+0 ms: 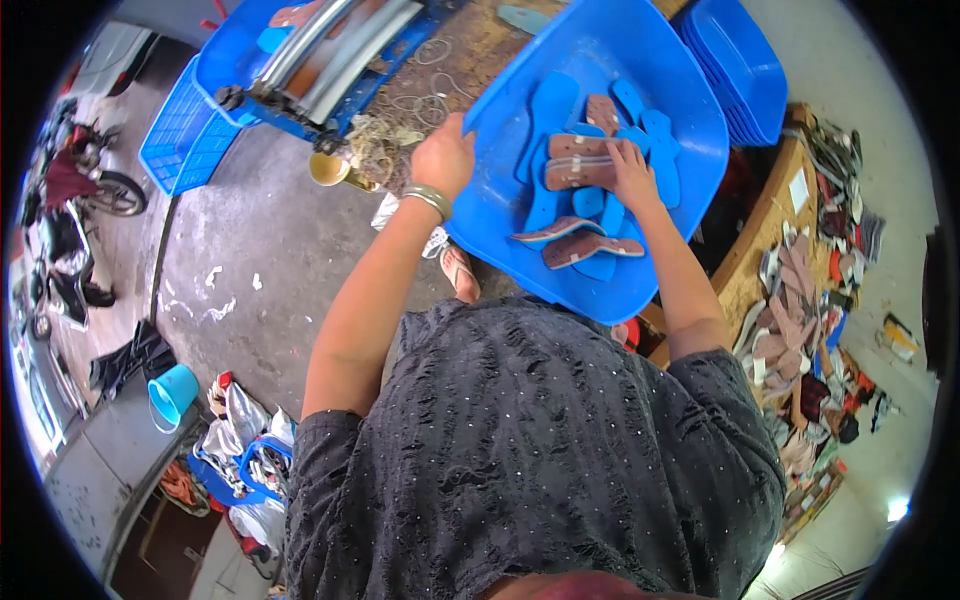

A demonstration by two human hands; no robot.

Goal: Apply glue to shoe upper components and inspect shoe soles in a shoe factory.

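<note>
My left hand (443,158) is closed round the left rim of a large blue plastic basin (690,90), which tilts up in front of me. Inside the basin, my right hand (632,178) grips the right end of a small stack of brown shoe insoles (575,172), fingers bent over the top. Several flat blue insoles (553,105) lie loose around and under them. Closer to me in the same basin are curved brown insoles with blue undersides (590,248). My right palm is mostly hidden behind the back of the hand.
A roller machine on a blue frame (335,65) stands at the far left, near loose rubber bands and a yellow bowl (328,169). Stacked blue basins (740,70) are at the far right. A wooden bench (750,240) with piled scraps runs along the right; motorcycles (85,190) stand left.
</note>
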